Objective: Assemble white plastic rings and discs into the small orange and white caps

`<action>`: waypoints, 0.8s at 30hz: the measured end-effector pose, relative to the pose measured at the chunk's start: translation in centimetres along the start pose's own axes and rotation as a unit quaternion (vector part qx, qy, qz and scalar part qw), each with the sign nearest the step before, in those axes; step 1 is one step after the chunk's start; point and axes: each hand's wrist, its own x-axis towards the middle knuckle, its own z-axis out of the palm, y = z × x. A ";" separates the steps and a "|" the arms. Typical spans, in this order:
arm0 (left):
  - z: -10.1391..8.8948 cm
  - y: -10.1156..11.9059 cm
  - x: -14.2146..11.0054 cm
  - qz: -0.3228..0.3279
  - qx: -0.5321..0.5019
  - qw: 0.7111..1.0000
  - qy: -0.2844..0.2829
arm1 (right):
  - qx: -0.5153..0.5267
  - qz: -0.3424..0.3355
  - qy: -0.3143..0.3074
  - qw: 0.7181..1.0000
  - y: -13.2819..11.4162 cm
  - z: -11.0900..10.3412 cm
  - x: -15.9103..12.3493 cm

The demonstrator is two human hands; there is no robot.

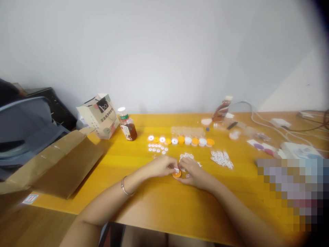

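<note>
An orange round disc (177,175), like a cap or small wheel, sits between my hands over the table's near middle. My left hand (163,166) is closed, its thumb and fingertips pinched at a small white piece (176,170) on top of the disc. From the other side my right hand (194,173) curves round the disc, thumb at its near edge and fingers at the far one. Just beyond lie a heap of small white cut-out pieces (187,155) and several small white round parts (158,148). Blur hides the pieces' finer shape.
A row of white and orange discs (188,140) stretches across the table (154,212). More white pieces (222,159) lie right. Two bottles (130,128) (221,110), a paper bag (100,116), a cardboard box (59,164) and white cables (259,120) stand or lie around.
</note>
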 end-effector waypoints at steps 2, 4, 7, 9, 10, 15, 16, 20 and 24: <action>0.0 0.1 -0.1 0.002 0.013 1.000 0.006 | 0.001 -0.003 -0.002 1.000 0.0 0.1 0.0; 0.0 0.1 -0.1 0.005 0.025 1.000 0.009 | 0.003 -0.004 -0.003 1.000 0.0 0.1 0.0; 0.2 0.2 -0.1 0.004 0.034 0.999 0.008 | 0.003 -0.003 -0.004 1.000 0.1 0.2 0.0; 0.4 0.2 -0.1 0.005 0.040 0.999 0.010 | 0.008 -0.003 -0.005 1.000 0.1 0.1 0.0; 0.5 0.2 -0.1 0.006 0.043 0.999 0.012 | 0.012 -0.003 -0.006 1.000 0.0 0.1 0.0; 0.8 0.3 -0.1 0.003 0.042 0.999 0.010 | 0.025 0.002 -0.006 1.000 -0.2 -0.1 -0.1; 0.7 0.4 -0.1 0.003 0.041 0.999 0.011 | 0.025 0.002 -0.005 1.000 -0.3 -0.1 -0.1; 0.6 0.5 -0.1 0.013 0.039 0.999 0.010 | 0.022 0.004 0.000 1.000 -0.4 0.1 -0.1; 0.5 0.2 -0.1 0.011 0.036 0.999 0.001 | 0.021 -0.002 0.009 1.000 -0.5 0.0 0.0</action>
